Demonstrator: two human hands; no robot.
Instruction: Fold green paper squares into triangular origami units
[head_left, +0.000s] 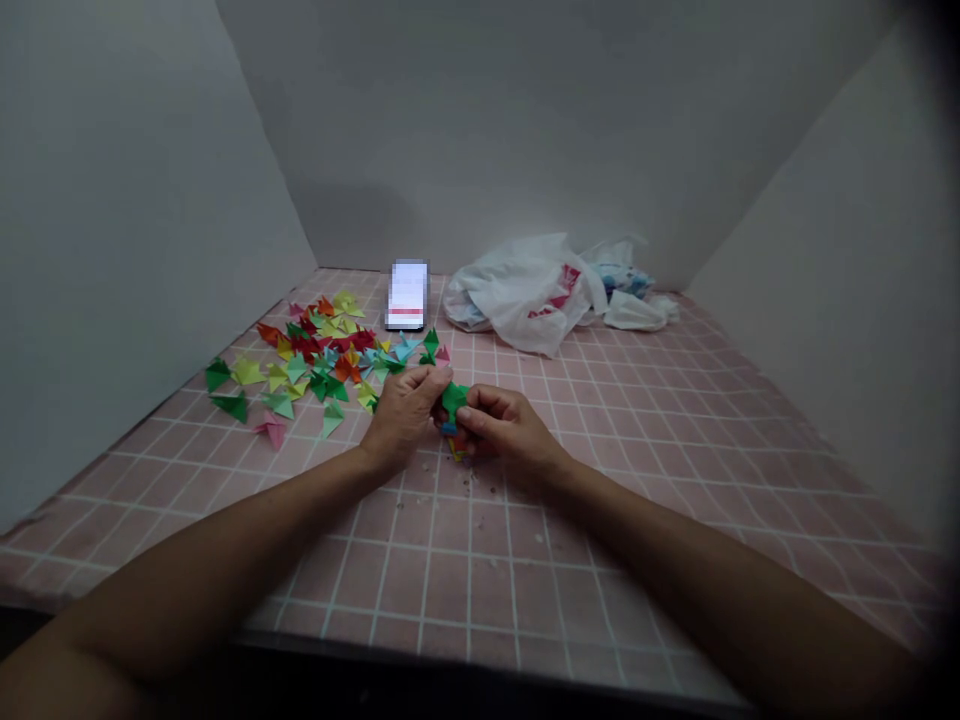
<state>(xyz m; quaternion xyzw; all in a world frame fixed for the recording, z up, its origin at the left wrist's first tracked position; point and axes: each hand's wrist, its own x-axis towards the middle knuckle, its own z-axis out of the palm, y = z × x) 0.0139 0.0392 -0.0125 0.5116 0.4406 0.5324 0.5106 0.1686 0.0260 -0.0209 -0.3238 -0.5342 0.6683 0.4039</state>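
Note:
A small folded piece of green paper (454, 399) is held between my two hands above the middle of the table. My left hand (406, 412) pinches its left side, thumb on top. From the right, my right hand (504, 424) grips it between thumb and fingers. Below the hands lie some coloured paper sheets (457, 447), blue, yellow and red at the edges, mostly hidden by my fingers. Left of my left hand spreads a heap of folded paper cranes (307, 350) in red, green, yellow, orange, pink and light blue.
A lit phone (407, 295) stands behind the cranes. A white plastic bag (525, 290) with red print lies at the back, and another crumpled bag (634, 308) sits right of it. Grey walls surround the pink checked tablecloth (660, 480) on three sides. Small scraps (480, 490) lie nearby.

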